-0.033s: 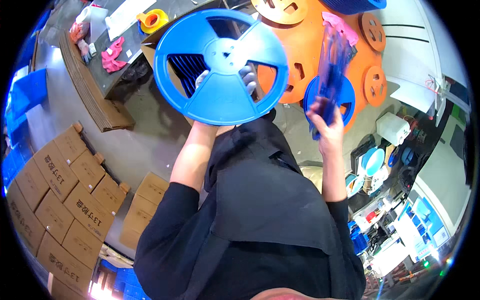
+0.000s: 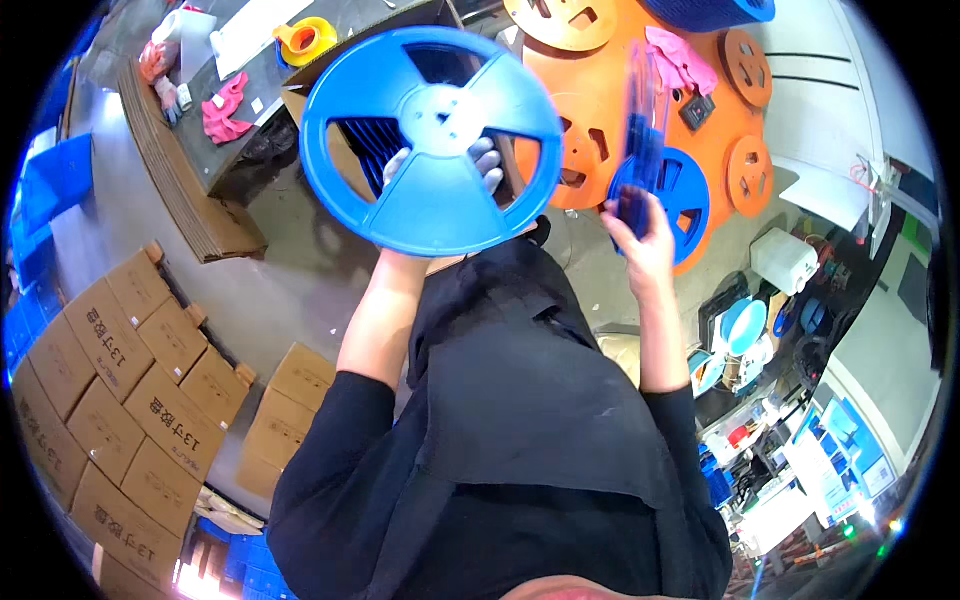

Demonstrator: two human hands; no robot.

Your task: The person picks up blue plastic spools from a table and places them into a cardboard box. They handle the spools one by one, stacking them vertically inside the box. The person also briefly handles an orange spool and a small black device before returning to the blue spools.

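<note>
My left hand (image 2: 487,165), in a grey glove, is closed behind a large blue plastic reel (image 2: 440,195); its fingers show through the reel's openings. The reel faces up toward me, held off any surface. To the right, my right hand (image 2: 645,235) grips another blue reel (image 2: 640,140), turned edge-on and smeared by motion. Just beyond that hand, a further blue reel (image 2: 688,168) lies flat at the edge of an orange surface (image 2: 630,100). Through the left reel's opening, several upright blue reels (image 2: 372,135) show in an open cardboard box (image 2: 345,170).
Orange discs with slots (image 2: 748,66) lie on the orange surface, beside a pink cloth (image 2: 680,60) and a small dark square object (image 2: 698,112). A stack of blue reels (image 2: 710,10) stands at its far edge. Flattened cardboard (image 2: 185,170) and stacked cartons (image 2: 130,400) are at left.
My right hand has shifted slightly left and up with its reel, uncovering the dark square object and more of the lying reel. The left-hand reel has moved a little left and down.
</note>
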